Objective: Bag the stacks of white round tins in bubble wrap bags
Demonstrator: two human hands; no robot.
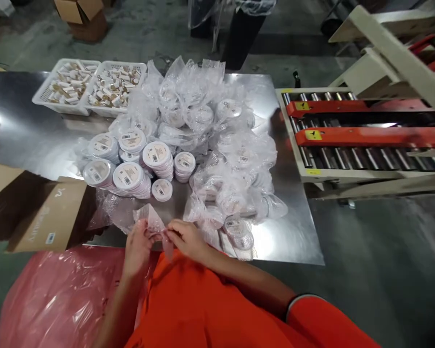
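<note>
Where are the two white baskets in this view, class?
In the head view, the two white baskets sit side by side at the steel table's far edge, left of the bagged round packs.

Two white plastic crates [63,87] stand at twelve o'clock on the steel worktop [297,232], with eight stacks of round labelled discs [128,176] mid-worktop. One cardboard box [47,217] sits at nine o'clock, a second cardboard box [80,17] at eleven. Two red conveyor bars [362,137] lie at three o'clock. At six o'clock, the left hand [137,249] and right hand [186,239] pinch one clear plastic bag [152,224].
</note>
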